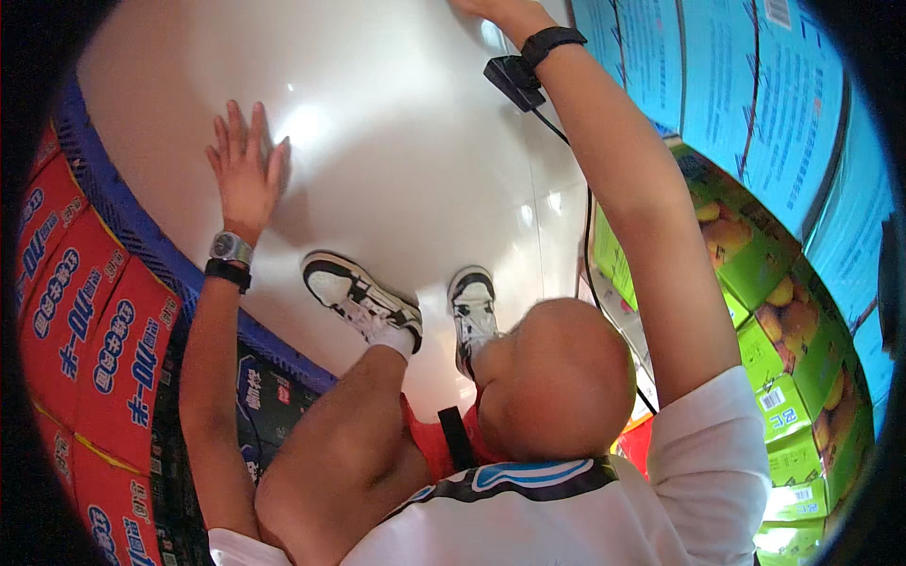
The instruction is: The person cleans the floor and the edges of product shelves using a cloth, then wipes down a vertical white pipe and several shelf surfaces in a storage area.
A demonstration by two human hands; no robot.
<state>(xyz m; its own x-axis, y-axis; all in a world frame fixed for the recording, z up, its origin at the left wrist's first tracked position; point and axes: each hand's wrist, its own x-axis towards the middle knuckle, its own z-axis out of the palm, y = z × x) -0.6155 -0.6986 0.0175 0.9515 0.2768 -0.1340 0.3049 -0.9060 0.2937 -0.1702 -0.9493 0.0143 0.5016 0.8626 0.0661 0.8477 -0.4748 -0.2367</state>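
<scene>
My left hand [247,170] is open, its fingers spread, palm down over the glossy white floor [415,141]. I cannot tell whether it presses on the floor or hovers just above it. A silver watch [231,247] and a black strap sit on that wrist. My right arm stretches far forward, and my right hand [505,11] is cut off by the top edge, so its fingers are hidden. On the right wrist is a black strap with a small black device [515,83], from which a black cable runs back along the arm.
Red printed cartons [104,321] are stacked at the left, behind a blue edging strip [118,184]. Dark cartons [278,401] stand near my left knee. Light-blue cartons [727,85] and green fruit-printed boxes [769,368] line the right. My black-and-white shoes [363,297] stand between my arms.
</scene>
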